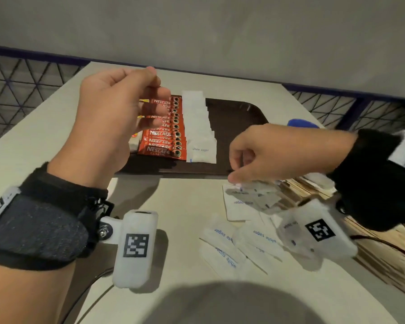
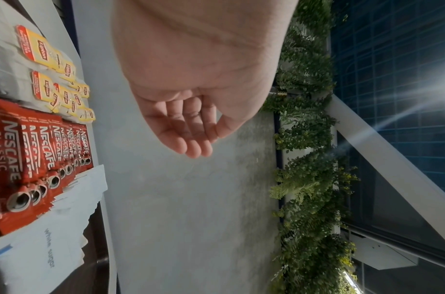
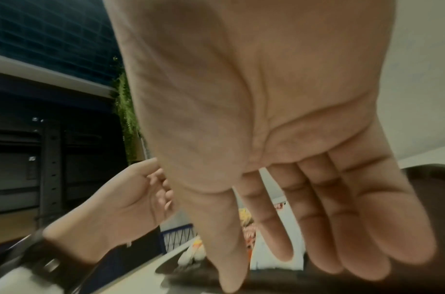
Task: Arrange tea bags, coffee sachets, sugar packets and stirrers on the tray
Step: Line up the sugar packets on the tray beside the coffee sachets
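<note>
- Dark brown tray [image 1: 239, 113] on a pale table [image 1: 45, 127], far edge near a grey wall.
- Left hand [image 1: 108, 118] raised above the tray's left part, over the tea bags and coffee rows. Fingers loosely bent and spread, thumb apart; in the left wrist view the palm [image 2: 191, 111] is bare, nothing in it.
- Right hand [image 1: 267, 155] low over the table just off the tray's near right corner. Head view: fingers bent down, tips at a loose heap of sugar packets [image 1: 248, 195]; whether they pinch one or only touch, cannot tell, as the heap is blurred.
- Right wrist view: fingers [image 3: 367, 218] nearly straight, side by side, thumb alongside; no packet seen between them.
- On the tray, left to right: tea bags [image 2: 47, 73] with yellow tags, a red overlapped row of coffee sachets [image 1: 164, 134], then a white overlapped row of sugar [image 1: 199, 127] touching the sachets' right edge. Front packet reads "white sugar".
- Tray's right part bare brown.
- More sugar packets [image 1: 232, 244] scattered on the table near the person, print upside down.
- Wooden stirrers [image 1: 297, 190] in a pile under the right wrist, off the tray, partly hidden.
- Blue object [image 1: 302, 123] behind the right hand, too little shown to identify.
- Both wrists carry black straps with white marker-tagged camera units [image 1: 135, 246].
</note>
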